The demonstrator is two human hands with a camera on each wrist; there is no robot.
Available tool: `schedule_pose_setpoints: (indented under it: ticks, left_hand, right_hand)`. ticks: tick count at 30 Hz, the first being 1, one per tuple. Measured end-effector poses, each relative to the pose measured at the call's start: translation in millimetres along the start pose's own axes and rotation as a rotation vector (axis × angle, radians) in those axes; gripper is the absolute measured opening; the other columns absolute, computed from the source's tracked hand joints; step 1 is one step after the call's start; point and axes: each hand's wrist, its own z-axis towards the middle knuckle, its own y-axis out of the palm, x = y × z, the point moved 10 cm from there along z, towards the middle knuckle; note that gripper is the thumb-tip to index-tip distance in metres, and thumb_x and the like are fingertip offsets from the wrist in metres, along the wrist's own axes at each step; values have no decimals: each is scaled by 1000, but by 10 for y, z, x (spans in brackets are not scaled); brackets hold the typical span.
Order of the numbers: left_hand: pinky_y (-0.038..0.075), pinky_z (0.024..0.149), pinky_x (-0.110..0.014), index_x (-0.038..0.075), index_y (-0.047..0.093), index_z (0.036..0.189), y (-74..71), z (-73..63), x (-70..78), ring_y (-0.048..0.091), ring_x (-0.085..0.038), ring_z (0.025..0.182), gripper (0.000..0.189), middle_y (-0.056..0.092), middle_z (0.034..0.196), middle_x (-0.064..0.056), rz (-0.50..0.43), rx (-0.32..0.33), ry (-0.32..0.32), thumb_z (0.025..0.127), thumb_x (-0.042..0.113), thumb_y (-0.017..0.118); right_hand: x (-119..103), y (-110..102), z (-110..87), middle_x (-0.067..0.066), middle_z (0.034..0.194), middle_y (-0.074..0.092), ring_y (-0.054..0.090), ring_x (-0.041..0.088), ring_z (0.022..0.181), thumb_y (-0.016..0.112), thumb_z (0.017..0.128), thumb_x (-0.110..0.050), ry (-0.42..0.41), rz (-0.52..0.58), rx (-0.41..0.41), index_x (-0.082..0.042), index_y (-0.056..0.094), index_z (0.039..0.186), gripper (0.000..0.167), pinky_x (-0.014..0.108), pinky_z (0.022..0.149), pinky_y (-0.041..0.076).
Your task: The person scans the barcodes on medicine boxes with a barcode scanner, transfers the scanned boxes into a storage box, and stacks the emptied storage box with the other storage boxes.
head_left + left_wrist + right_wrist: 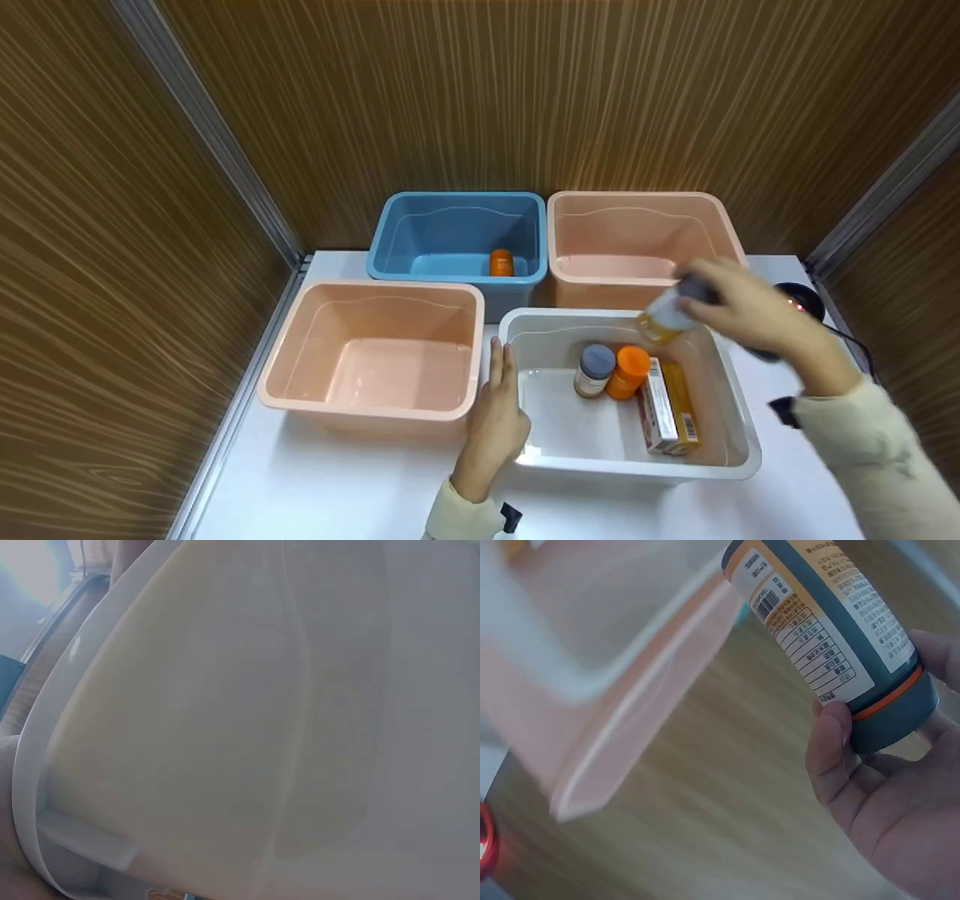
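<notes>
My right hand (739, 307) grips a supplement bottle (823, 622) by its dark cap end, with the labelled body tilted. In the head view it is over the back right of the white bin (600, 466). My left hand (496, 420) rests at that bin's left rim, fingers straight and pointing away from me. Inside the white bin stand a grey-capped bottle (596, 367) and an orange bottle (628, 373). To their right are a white box (657, 409) and a yellow box (681, 412), side by side.
A blue bin (457, 202) at the back holds an orange bottle (501, 263). Right of it stands a pink bin (637, 199), and another pink bin (375, 414) sits at front left. A black device (802, 298) with a cable lies at right. Wood-grain walls surround the white table (300, 480).
</notes>
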Motion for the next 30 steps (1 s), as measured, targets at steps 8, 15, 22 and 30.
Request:
schedule_pose_setpoints:
  ticks: [8,15,22,30]
  left_hand:
    - [48,67,-27,-3,27,157,7,-24,-18,58,-33,119,81,8,168,-15,4,-25,-31,84,-12,62]
    - [50,72,-29,-4,26,157,-21,-6,-23,54,-36,126,79,8,168,-17,17,-14,-15,86,-13,60]
    - [47,65,-27,-4,26,157,17,7,-34,55,-36,123,80,8,168,-16,6,-21,-19,85,-13,59]
    - [48,68,-29,-5,26,157,24,9,-8,52,-38,127,80,9,167,-18,-3,-15,-4,84,-14,58]
  right_hand:
    - [610,-449,-450,25,109,56,56,39,85,72,92,-20,177,-104,66,-8,57,131,43,44,61,41]
    - [1214,-343,-723,37,120,47,51,56,101,70,94,-20,349,-41,-18,-2,51,136,49,66,72,44]
    - [1630,-118,-913,41,116,51,54,57,101,72,89,-13,434,1,-135,8,50,132,53,64,74,49]
    - [1605,-4,-852,39,112,59,55,54,100,76,89,-19,384,-27,-134,3,56,128,49,62,74,47]
